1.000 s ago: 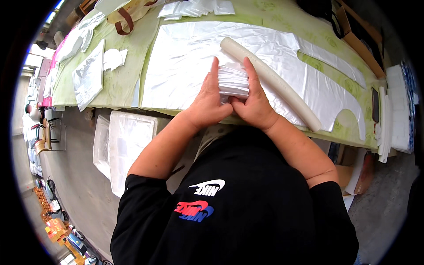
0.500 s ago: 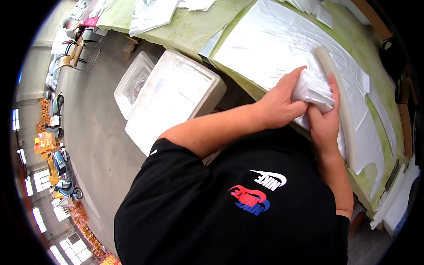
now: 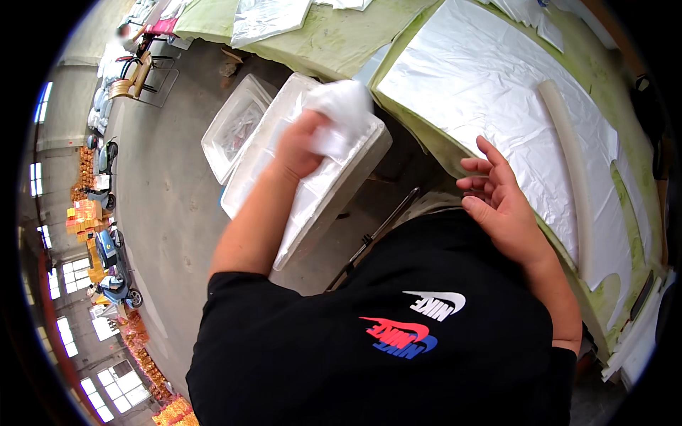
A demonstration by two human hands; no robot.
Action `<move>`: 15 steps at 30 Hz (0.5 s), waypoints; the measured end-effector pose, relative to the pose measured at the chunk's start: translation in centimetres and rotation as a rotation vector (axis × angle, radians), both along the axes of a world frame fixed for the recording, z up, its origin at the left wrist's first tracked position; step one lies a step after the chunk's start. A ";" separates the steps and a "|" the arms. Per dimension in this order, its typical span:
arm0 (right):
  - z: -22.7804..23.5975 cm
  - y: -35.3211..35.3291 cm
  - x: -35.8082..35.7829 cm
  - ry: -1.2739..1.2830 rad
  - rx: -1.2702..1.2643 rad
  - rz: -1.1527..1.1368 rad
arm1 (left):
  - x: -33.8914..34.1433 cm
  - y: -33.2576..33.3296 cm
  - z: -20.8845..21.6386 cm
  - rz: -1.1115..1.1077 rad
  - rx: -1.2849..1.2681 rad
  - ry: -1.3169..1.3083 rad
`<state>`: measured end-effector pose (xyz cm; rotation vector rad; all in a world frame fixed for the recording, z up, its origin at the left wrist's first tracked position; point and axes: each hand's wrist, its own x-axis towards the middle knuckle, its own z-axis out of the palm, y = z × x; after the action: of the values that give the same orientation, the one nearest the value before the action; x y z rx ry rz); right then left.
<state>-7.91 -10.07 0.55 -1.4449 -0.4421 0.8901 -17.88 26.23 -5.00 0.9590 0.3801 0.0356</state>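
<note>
My left hand (image 3: 302, 145) is closed on a bundle of folded white plastic film (image 3: 348, 103), smeared by motion, above the far end of a large white bin (image 3: 330, 202). How far above the bin it hangs I cannot tell. At the near edge of the table, my right hand (image 3: 501, 202) holds nothing, its fingers loosely curled and apart. Beyond that hand, a stack of silvery white plastic sheets (image 3: 469, 78) lies flat. A long, pale, curved strip (image 3: 568, 170) rests across the sheets.
Beside the large bin stands a smaller whitish tub (image 3: 222, 153) with clear plastic inside. Green covering drapes the table (image 3: 334, 42), where more white sheets (image 3: 266, 21) lie farther back. A dark metal bar (image 3: 383, 231) slants below the table. Chairs (image 3: 138, 74) and parked scooters (image 3: 110, 259) line the left.
My left hand has carried the white film bundle leftward from the table to above the large bin. My right hand has let go of the bundle and its fingers have opened.
</note>
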 end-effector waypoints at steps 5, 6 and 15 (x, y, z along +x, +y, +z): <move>-0.3 -0.7 0.0 0.073 0.012 0.001 | 0.8 11.2 2.0 0.192 0.537 0.397; -0.2 -0.6 0.0 0.071 0.010 0.010 | 1.1 11.8 1.8 0.167 0.586 0.453; -0.4 -0.8 -0.2 0.067 -0.013 0.042 | 4.1 13.2 -4.0 -0.085 1.128 0.630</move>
<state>-8.08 -10.82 0.19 -1.4181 -0.4183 0.9736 -13.73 39.41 -8.98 2.1119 0.9437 -0.1513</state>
